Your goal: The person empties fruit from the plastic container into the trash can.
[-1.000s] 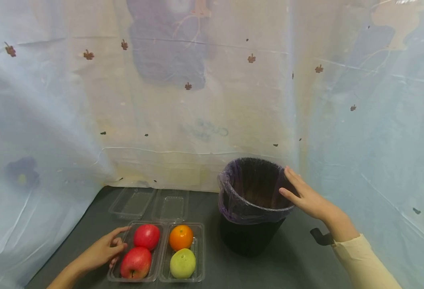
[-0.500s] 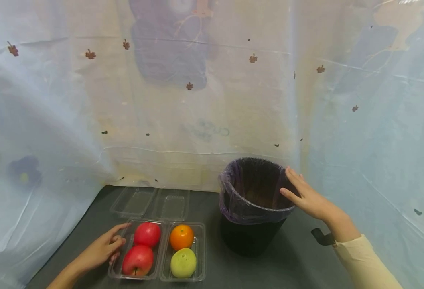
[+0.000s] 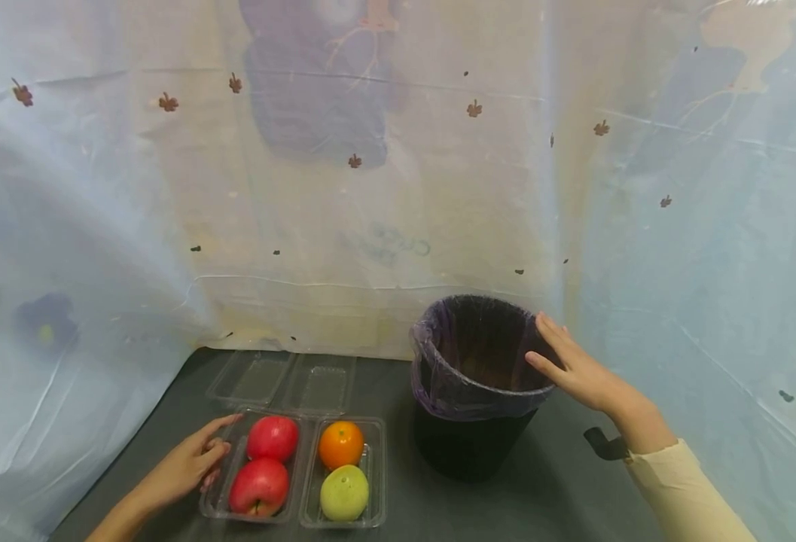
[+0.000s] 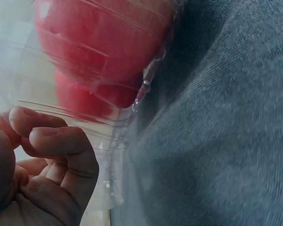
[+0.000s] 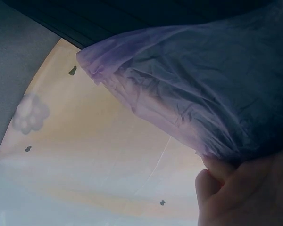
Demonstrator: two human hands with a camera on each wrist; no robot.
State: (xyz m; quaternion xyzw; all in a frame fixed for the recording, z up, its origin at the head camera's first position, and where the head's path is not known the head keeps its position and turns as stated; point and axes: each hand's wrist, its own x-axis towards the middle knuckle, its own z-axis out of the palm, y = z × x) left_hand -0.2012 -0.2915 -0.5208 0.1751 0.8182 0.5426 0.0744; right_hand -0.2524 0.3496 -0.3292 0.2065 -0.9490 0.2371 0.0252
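In the head view my left hand (image 3: 184,470) is at the left side of a clear plastic box (image 3: 231,508), index finger along its far left corner and the others bent; up close the fingertips pinch its edge (image 4: 42,110). Two red apples (image 3: 258,488) lie inside that box. Right beside it, a second clear box (image 3: 379,482) holds an orange (image 3: 340,445) and a yellow-green round fruit (image 3: 344,493). My right hand (image 3: 584,380) rests at the right rim of a black bin (image 3: 462,444), fingers and thumb extended. A purple bag (image 3: 438,384) lines the bin and folds over its rim.
Behind the fruit, two more clear plastic boxes (image 3: 319,384) stand on the dark table (image 3: 398,467). Pale printed plastic sheeting (image 3: 398,226) hangs at the back and on both sides.
The box with the apples has shifted slightly left and away, along with my left hand. Its far apple has moved a little left. My right hand and the bin stay put.
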